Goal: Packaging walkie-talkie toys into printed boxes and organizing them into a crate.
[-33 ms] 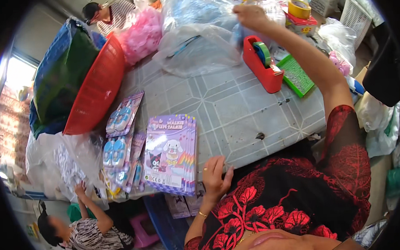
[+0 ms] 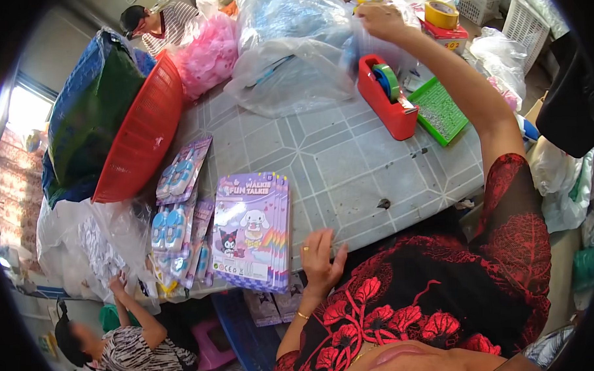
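Note:
My left hand (image 2: 323,258) rests on the table's near edge, fingers stretched out and holding nothing. Just left of it lies a stack of purple printed cards (image 2: 249,229) with cartoon animals. My right arm reaches far across the table. At its end, my right hand (image 2: 381,22) is above a clear plastic tub or bag (image 2: 387,51), its fingers bent and pressed together; whatever they hold is hidden. Beside that arm stand a red tape dispenser (image 2: 389,107) with green tape and a green tray (image 2: 441,112) of small metallic pieces. Blister-packed blue toys (image 2: 171,222) lie left of the cards.
A large clear bag of light-blue items (image 2: 292,48) fills the back middle. A red basket (image 2: 141,129) leans at the left, near a pink bag (image 2: 207,54). Yellow tape (image 2: 441,13) sits on a red box. Co-workers are at the far left (image 2: 164,26) and near left (image 2: 132,348).
My right hand has shifted slightly to the right at the back of the table. My left hand stays in place.

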Demonstrator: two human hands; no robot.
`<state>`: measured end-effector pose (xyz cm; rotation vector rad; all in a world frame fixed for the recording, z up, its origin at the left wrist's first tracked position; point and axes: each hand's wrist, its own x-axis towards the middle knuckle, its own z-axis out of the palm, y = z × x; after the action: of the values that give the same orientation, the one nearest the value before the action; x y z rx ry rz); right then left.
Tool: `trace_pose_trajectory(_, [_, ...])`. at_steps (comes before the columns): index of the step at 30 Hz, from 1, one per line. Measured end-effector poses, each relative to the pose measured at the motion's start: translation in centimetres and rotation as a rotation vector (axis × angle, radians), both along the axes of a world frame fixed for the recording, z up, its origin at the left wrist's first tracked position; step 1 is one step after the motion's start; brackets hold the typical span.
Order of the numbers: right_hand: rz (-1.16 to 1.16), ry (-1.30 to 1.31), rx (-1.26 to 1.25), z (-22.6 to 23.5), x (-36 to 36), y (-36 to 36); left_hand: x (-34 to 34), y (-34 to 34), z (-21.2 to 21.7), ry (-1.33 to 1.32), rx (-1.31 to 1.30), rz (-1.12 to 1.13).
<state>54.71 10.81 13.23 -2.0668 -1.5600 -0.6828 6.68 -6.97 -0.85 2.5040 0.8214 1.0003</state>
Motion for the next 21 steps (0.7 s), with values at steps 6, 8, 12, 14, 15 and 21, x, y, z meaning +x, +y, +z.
trace_pose_trajectory(6, [0.139, 0.35, -0.476, 0.0, 8.5, -3.1, 0.9, 0.3, -2.2, 0.227, 0.287, 0.178])
trace_pose_trajectory(8, [0.235, 0.44, -0.486, 0.0, 10.0, -3.1, 1.0, 0.2, -1.9, 0.258, 0.313, 0.194])
trace_pose_trajectory(12, [0.403, 0.629, -0.621, 1.2, 10.6, -1.8, 1.2, 0.2, -2.2, 0.289, 0.323, 0.236])
trace_pose_trajectory(14, [0.419, 0.695, -0.672, 1.6, 11.4, -1.3, 1.4, 0.2, -1.9, 0.291, 0.315, 0.243])
trace_pose_trajectory(15, [0.343, 0.721, -0.726, 1.8, 11.8, -1.1, 1.6, 0.2, -1.8, 0.295, 0.314, 0.251])
trace_pose_trajectory(21, [0.339, 0.826, -0.879, 3.0, 12.0, -0.7, 2.0, -0.2, -1.3, 0.264, 0.307, 0.288])
